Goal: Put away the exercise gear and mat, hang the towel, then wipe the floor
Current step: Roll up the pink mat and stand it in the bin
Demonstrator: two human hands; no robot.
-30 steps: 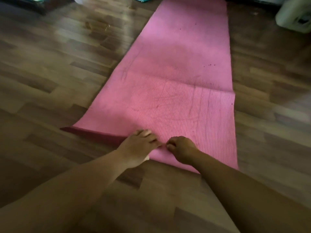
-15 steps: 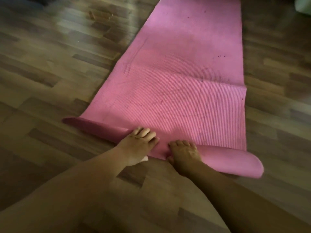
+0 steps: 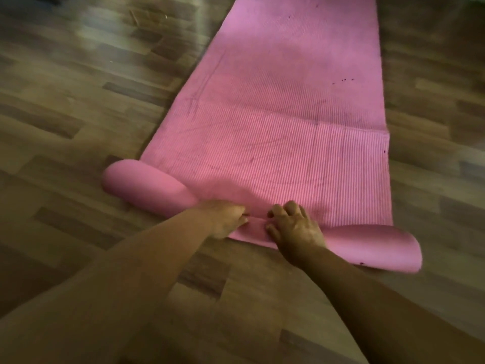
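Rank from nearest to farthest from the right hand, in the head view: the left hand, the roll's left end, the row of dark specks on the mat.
From the right hand:
1. Left hand, just to its left on the roll.
2. Roll's left end, out on the floor to the left.
3. Row of dark specks, far up the flat mat.

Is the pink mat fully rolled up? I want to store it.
No, only the near end of the pink mat is rolled; the rest lies flat on the floor.

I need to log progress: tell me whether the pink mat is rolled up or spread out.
Partly rolled. The pink mat has a short roll at its near end, under the left hand and right hand; the rest lies flat.
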